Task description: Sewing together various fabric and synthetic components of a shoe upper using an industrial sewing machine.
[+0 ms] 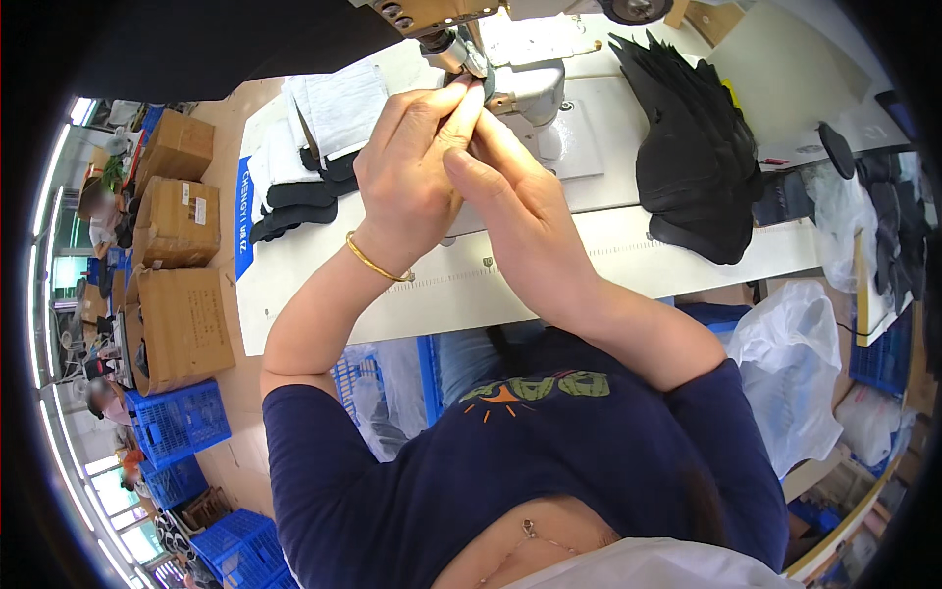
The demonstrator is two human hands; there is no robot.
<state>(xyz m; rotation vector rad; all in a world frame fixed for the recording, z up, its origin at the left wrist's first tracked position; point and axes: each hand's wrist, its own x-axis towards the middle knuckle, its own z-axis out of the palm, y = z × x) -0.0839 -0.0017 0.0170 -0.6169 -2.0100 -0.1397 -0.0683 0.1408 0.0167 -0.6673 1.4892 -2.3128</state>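
Both hands meet at the head of a sewing machine [453,51], fingertips close together just below its needle area. My left hand [417,162] is closed, its fingers reaching forward to a small dark piece of fabric [489,84] at the presser foot. Beside it, my right hand [520,191] is closed too, its fingers pressed against the same piece and partly tucked behind the left hand. Most of that piece is hidden by the fingers. A bracelet circles my left wrist.
Right of the machine lies a pile of black cut fabric pieces [692,157]. White fabric pieces [334,108] and black ones [294,211] lie on the left of the white table [392,309]. Cardboard boxes [177,221] and blue crates [182,422] stand on the floor; a plastic bag [790,363] hangs right.
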